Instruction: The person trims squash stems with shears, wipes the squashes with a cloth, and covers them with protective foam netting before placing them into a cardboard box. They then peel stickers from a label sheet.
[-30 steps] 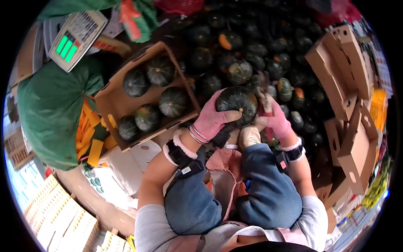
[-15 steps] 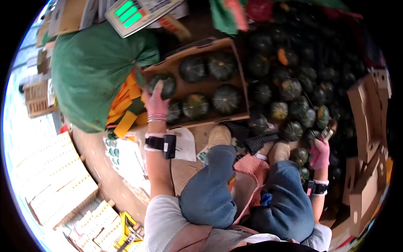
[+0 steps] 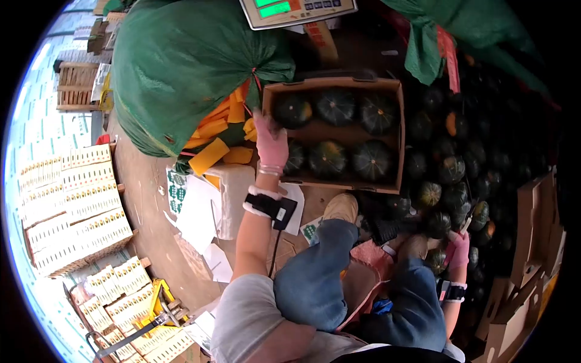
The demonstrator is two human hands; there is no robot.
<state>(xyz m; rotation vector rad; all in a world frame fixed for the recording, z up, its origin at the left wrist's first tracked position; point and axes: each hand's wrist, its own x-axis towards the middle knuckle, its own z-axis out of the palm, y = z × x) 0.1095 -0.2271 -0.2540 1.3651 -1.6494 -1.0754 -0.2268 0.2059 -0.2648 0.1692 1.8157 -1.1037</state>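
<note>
A shallow cardboard box [image 3: 339, 132] holds two rows of round dark green kabocha squashes, one of them the squash [image 3: 293, 112] in its back left corner. My left hand [image 3: 271, 145], in a pink glove, is at the box's left wall beside that squash, its fingers loosely extended and apart from it. My right hand [image 3: 458, 249], also in pink, is closed round a small metal-tipped tool [image 3: 466, 224]; the exact kind is hard to make out. It is low over the heap of squashes [image 3: 451, 169] to the right of the box.
A big green sack [image 3: 193, 66] with orange pieces [image 3: 209, 156] spilling out stands left of the box. Behind is a scale [image 3: 296, 12] with a lit display. Flattened cartons [image 3: 532, 236] lean at the right. Stacked printed boxes [image 3: 75, 206] and papers [image 3: 196, 212] are at left.
My left hand has let go of the squash, which now rests in the box's back left corner, and has drawn off to its left. My right hand still grips the tool. The view has shifted.
</note>
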